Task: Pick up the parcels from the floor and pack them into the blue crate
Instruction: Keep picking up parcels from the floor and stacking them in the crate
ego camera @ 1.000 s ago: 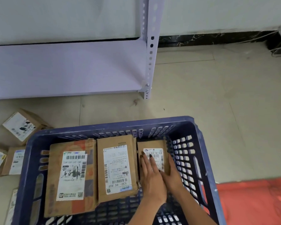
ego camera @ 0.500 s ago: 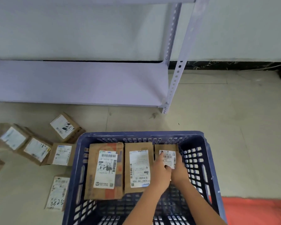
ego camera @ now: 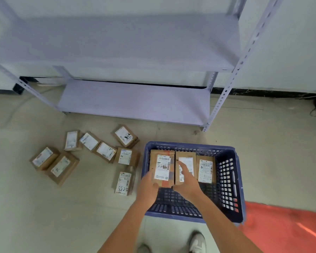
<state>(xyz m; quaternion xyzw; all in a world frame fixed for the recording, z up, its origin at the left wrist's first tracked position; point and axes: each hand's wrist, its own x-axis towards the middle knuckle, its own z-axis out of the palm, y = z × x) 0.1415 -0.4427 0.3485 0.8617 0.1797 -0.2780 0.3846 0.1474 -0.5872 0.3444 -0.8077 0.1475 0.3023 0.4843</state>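
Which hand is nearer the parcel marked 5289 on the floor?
Left. The left hand is just right of that parcel; the right hand lies farther right, inside the blue crate.

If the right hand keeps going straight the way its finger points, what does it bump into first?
Probably the middle brown cardboard parcel in the blue plastic crate. The right hand points its finger at that parcel's white label and is over it already, though whether it is touching is unclear.
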